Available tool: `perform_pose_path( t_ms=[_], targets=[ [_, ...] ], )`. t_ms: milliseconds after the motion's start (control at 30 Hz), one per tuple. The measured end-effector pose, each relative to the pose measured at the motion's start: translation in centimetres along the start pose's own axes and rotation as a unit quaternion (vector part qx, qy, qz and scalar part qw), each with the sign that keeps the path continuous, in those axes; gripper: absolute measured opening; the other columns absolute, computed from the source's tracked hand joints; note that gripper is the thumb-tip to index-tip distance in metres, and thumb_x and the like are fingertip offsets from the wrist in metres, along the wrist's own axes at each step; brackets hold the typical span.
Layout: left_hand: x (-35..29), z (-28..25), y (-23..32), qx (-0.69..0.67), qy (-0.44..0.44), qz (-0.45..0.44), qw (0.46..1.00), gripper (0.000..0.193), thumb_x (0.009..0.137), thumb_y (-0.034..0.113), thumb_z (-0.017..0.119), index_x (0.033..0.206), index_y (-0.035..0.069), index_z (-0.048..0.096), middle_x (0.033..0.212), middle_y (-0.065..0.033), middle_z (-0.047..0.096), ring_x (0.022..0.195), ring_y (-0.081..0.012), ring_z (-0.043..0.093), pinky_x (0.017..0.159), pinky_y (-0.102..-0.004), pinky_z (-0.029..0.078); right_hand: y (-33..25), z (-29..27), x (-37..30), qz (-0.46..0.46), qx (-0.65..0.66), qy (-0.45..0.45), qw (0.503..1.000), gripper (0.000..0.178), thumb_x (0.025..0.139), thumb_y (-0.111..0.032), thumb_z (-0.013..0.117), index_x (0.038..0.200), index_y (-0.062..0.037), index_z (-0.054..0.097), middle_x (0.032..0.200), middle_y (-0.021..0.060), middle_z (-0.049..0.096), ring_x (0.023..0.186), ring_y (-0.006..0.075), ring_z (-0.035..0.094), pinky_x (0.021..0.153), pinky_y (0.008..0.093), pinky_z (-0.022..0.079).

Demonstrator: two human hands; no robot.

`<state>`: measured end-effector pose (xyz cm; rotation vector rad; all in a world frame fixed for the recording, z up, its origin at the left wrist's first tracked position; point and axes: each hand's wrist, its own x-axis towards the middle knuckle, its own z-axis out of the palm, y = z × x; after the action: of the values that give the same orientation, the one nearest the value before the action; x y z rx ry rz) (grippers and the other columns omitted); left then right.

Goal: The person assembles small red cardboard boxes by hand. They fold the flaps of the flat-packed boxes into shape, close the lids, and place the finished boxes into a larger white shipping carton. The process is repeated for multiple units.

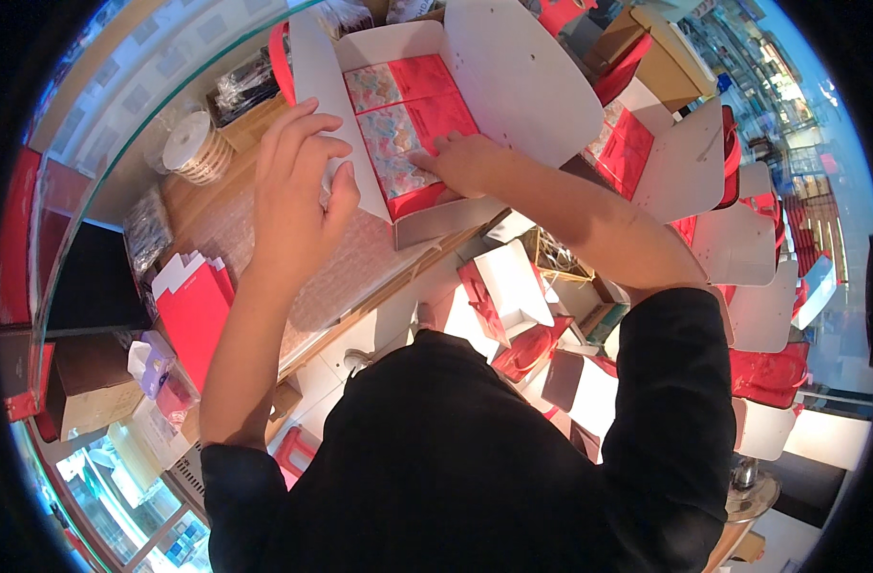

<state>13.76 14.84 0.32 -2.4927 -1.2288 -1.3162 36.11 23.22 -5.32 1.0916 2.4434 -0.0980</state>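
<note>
An open gift box (518, 86), white inside with its lid laid back to the right, sits on the wooden table. Inside it lie flat packets (389, 143), part pastel floral pattern and part plain red. My right hand (462, 162) reaches into the box, its fingers stretched over the packets near the front edge. No held thing shows in it. Raised beside the left wall of the box is my left hand (303, 177), fingers apart and a little curled, with nothing in them. A red strap handle (281, 62) stands up at the box's far left.
More opened boxes (690, 158) of the same kind line the right side. A tape roll (186, 143) stands at the table's back left, with red cards (196, 310) nearer me. A white and red box (513, 286) stands below the table edge.
</note>
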Motion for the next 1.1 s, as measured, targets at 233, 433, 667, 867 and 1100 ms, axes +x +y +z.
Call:
perform_pose_path(
  t_ms=[233,433,667,867,1100],
  targets=[
    [0.0,-0.1,-0.1,0.003,0.002,0.004,1.000,0.014,0.075,0.002,0.056,0.089,0.004,0.054,0.111,-0.0138,0.057,0.119,-0.0363,0.046,0.099,-0.0470,0.034,0.3,1.0,1.1,-0.013,0.039,-0.036,0.999,0.078,0.083,-0.030,0.064,0.146,-0.0166,0.022,0.142,0.0245,0.031,0.127,0.0419,0.039,0.100,0.0511,0.039],
    [0.5,0.1,0.2,0.035,0.011,0.011,0.999,0.020,0.069,0.004,0.064,0.087,0.006,0.055,0.107,-0.0105,0.057,0.115,-0.0342,0.049,0.096,-0.0452,0.039,0.6,1.7,1.5,-0.002,0.110,-0.047,0.993,0.102,0.072,-0.046,0.072,0.148,-0.0180,0.011,0.151,0.0192,0.015,0.136,0.0423,0.021,0.101,0.0634,0.030],
    [3.8,1.9,6.8,0.279,-0.156,0.110,0.941,0.012,0.075,0.017,0.061,0.084,0.009,0.066,0.093,-0.0096,0.063,0.110,-0.0270,0.053,0.108,-0.0463,0.025,4.0,2.6,4.0,-0.159,0.297,-0.078,0.938,0.085,0.068,-0.024,0.075,0.141,-0.0117,0.033,0.132,0.0215,0.049,0.122,0.0360,0.047,0.101,0.0485,0.037],
    [7.6,4.9,7.7,0.343,-0.572,0.067,0.742,0.020,0.075,0.017,0.063,0.090,0.008,0.072,0.091,-0.0080,0.069,0.088,-0.0256,0.065,0.081,-0.0498,0.048,5.1,-3.6,-0.3,0.001,-0.060,-0.230,0.971,0.034,0.069,-0.011,0.071,0.102,-0.0038,0.068,0.101,0.0194,0.066,0.095,0.0324,0.064,0.080,0.0432,0.051],
    [5.7,11.6,4.5,0.338,-0.701,0.026,0.627,0.023,0.075,0.018,0.062,0.094,0.012,0.074,0.097,-0.0088,0.070,0.087,-0.0274,0.067,0.057,-0.0466,0.055,5.0,0.0,0.2,0.037,-0.045,-0.138,0.989,0.019,0.074,-0.003,0.064,0.092,-0.0020,0.070,0.097,0.0169,0.068,0.090,0.0339,0.065,0.073,0.0434,0.053]
  ],
)
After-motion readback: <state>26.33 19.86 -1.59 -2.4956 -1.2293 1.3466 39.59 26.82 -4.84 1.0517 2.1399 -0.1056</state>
